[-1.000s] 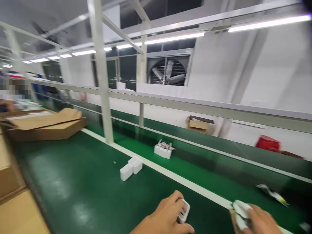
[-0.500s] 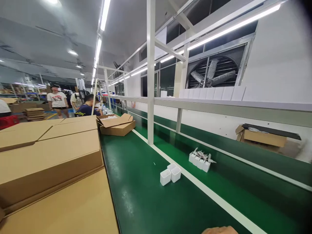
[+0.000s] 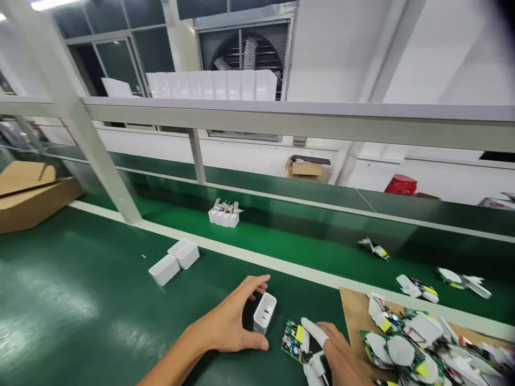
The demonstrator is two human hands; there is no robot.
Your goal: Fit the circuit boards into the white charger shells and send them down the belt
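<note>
My left hand (image 3: pixel 231 321) curls around a white charger shell (image 3: pixel 264 312) standing on the green bench, thumb below it and fingers above. My right hand (image 3: pixel 336 354), with white finger cots on, rests on a green circuit board (image 3: pixel 295 339) lying just right of the shell; something white shows under its fingers that I cannot make out. Two empty white shells (image 3: pixel 175 260) lie further left on the bench.
A brown sheet (image 3: pixel 356 311) at the right carries a heap of circuit boards (image 3: pixel 414 340). On the green belt (image 3: pixel 306 241) beyond the white stripe sit a cluster of filled shells (image 3: pixel 224 213) and loose boards (image 3: pixel 374 248). A cardboard box (image 3: pixel 28 195) stands at the left.
The view swung left and up, then back down to the bench. Both hands are in view again, the left around the white shell, the right now on a circuit board.
</note>
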